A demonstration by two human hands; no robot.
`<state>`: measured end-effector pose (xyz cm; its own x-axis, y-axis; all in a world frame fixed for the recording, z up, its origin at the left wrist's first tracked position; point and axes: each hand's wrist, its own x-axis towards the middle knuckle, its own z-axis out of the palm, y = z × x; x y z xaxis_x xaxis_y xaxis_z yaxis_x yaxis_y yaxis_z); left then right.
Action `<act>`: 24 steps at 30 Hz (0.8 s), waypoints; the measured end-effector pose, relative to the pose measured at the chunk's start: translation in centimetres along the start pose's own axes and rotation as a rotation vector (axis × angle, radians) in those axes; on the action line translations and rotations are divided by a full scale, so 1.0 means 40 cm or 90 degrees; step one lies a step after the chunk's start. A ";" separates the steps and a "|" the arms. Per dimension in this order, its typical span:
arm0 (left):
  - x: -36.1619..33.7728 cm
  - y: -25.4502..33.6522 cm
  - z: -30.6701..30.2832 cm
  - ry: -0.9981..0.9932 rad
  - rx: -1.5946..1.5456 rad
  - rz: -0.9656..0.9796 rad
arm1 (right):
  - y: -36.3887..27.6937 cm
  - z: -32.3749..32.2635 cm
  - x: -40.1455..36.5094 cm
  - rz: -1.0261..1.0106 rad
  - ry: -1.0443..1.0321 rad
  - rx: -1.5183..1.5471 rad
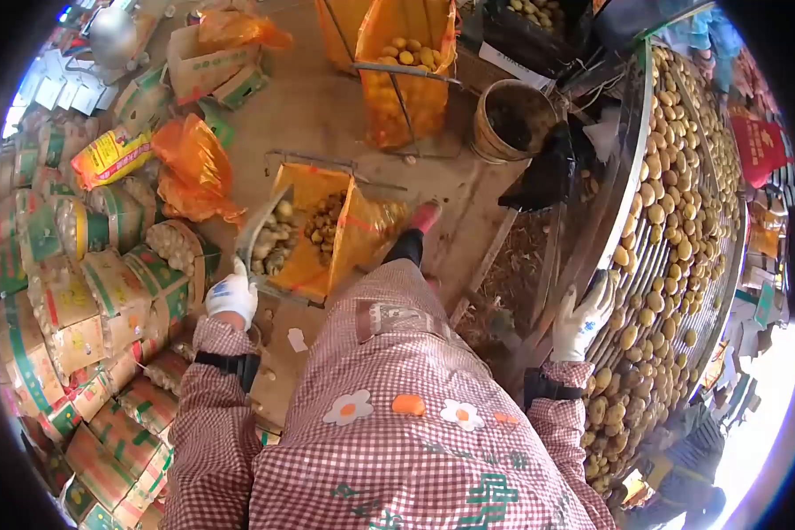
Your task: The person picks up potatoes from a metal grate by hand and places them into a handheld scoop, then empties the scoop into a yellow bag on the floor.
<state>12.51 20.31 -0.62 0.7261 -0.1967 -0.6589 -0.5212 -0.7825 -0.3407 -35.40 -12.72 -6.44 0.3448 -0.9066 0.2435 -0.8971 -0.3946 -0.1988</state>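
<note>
My left hand (231, 299), in a white glove, is closed on the rim of a grey container (254, 231). The container is tilted over an open orange mesh bag (341, 252), with potatoes (276, 243) at its mouth. More potatoes (325, 228) lie deeper in the bag, which is held open by a metal frame (314, 160). My right hand (583, 320), also gloved, rests with fingers stretched and thumb apart on the metal edge (617, 212) of a slatted sorting table. Its fingertips look dark. Many potatoes (658, 208) cover the slats beside it.
Stacked cartons (71, 305) fill the left side. An orange mesh bag (406, 97) of potatoes stands ahead, near a bucket (511, 122) and a black plastic bag (552, 172). Loose orange bags (194, 168) lie at the upper left. People (755, 146) are beyond the sorting table.
</note>
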 end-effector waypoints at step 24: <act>0.276 -0.130 0.030 0.417 -0.221 0.399 | -0.087 -0.060 0.037 0.177 0.065 0.109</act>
<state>22.70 22.93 -6.92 0.5227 -0.8449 -0.1141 -0.8134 -0.5343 0.2302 -32.44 -12.34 -3.09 0.0556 -0.9666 0.2502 -0.8905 -0.1614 -0.4254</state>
